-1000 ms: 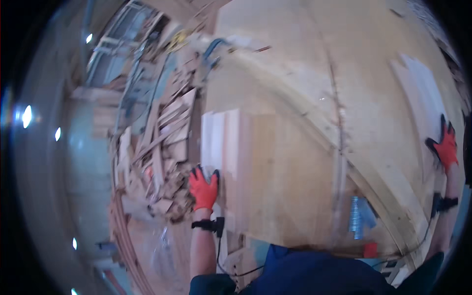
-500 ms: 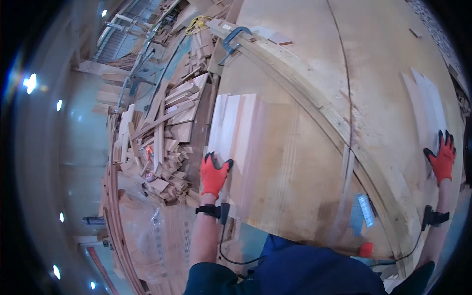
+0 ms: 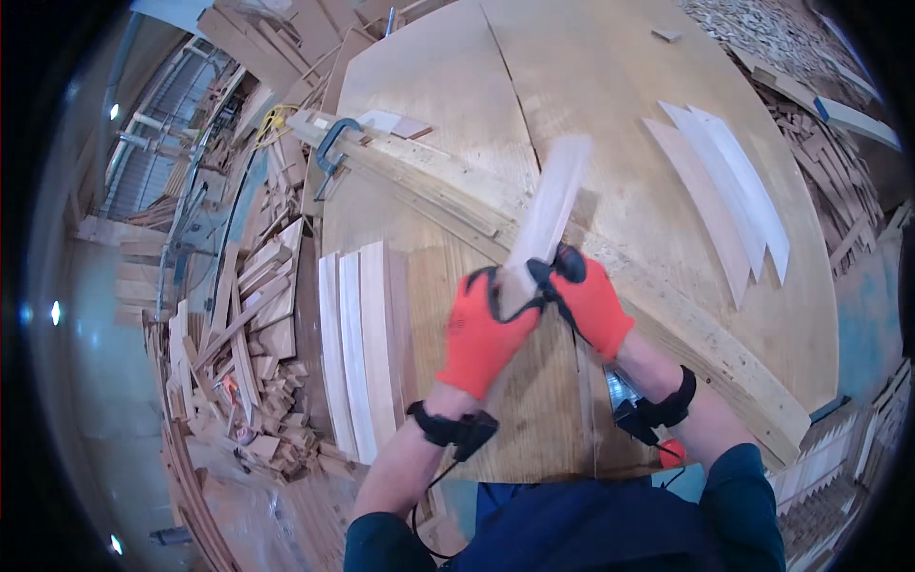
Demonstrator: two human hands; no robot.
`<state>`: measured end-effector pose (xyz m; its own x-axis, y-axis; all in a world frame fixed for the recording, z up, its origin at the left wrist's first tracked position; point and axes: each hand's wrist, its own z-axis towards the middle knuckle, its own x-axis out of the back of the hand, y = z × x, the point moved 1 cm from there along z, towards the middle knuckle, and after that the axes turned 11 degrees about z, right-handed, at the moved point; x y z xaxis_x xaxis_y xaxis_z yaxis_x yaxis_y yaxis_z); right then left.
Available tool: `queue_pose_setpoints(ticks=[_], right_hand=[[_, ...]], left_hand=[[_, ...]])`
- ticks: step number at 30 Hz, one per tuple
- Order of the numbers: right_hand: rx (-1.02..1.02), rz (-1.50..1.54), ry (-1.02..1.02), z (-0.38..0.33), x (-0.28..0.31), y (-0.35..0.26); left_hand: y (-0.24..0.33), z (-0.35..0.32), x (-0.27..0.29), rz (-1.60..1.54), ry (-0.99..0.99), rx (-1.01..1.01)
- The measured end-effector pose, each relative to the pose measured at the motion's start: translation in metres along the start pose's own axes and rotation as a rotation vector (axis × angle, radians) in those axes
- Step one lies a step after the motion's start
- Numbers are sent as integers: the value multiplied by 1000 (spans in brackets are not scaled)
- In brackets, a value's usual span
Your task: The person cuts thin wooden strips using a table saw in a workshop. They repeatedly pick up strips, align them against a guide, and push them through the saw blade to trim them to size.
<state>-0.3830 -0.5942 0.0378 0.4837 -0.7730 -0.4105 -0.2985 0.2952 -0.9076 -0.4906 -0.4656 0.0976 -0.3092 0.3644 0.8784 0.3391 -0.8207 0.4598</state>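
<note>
Both my hands wear red gloves with black fingertips. My left hand [image 3: 488,329] is closed around the near end of a pale wooden slat [image 3: 551,210], which points away from me over the table and is smeared by motion at its far end. My right hand [image 3: 586,296] is closed at the slat's right side near the same end. Left of my left hand lies a row of several wooden slats [image 3: 365,334] side by side. Farther right on the tabletop rest several thin curved slats [image 3: 734,191], fanned out and partly overlapping.
A long curved wooden form [image 3: 457,195] crosses the plywood table [image 3: 610,57] diagonally, with a blue clamp [image 3: 334,148] at its far left end. Piled offcuts [image 3: 272,381] lie beyond the left edge, more stacked wood [image 3: 824,172] at the right. A red object [image 3: 673,453] sits near the front edge.
My left hand has left the row of slats and holds one slat over the table's middle. My right hand has come in from the curved slats to the same slat. The view has shifted right.
</note>
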Motion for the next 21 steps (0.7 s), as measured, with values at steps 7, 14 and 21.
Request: queue_pose_setpoints(ticks=[7,14,21], right_hand=[[3,-511,57,59,94,-92],[-85,-959,-161,111,139,-35],[153,-1362,23,100,134,-16]], left_hand=[[-41,18,-35,-74,-175,-52],[-164,66,-81,450,37,132],[-169,63,-94,500,108,63]])
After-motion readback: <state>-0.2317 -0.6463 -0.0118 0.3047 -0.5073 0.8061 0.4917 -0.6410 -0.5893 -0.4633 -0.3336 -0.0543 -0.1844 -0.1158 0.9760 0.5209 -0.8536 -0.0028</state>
